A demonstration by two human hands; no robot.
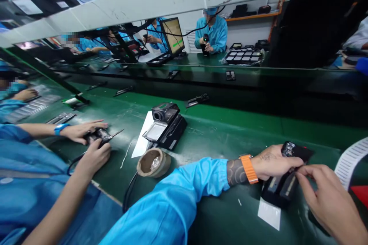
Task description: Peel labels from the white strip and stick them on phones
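A black, flat electronic device (pixel 278 190) with an open-looking housing lies on the green bench at the right. My left hand (pixel 276 162), with an orange watch band at its wrist, grips the device across its upper part, the thumb stretched toward the right edge. From the right, my right hand (pixel 324 189) reaches in, thumb and fingertips pinched together at that same edge. Whatever lies between those fingertips is too small or hidden to make out. Under the device's near end, a white slip of paper (pixel 269 214) sticks out.
At left a co-worker's hands (pixel 96 157) hold a soldering iron and a small dark part. Between us stand a soldering station (pixel 169 126) and a round pot (pixel 153 162). Device parts (pixel 197 100) lie along the line behind. A white strip (pixel 352 157) curves at far right.
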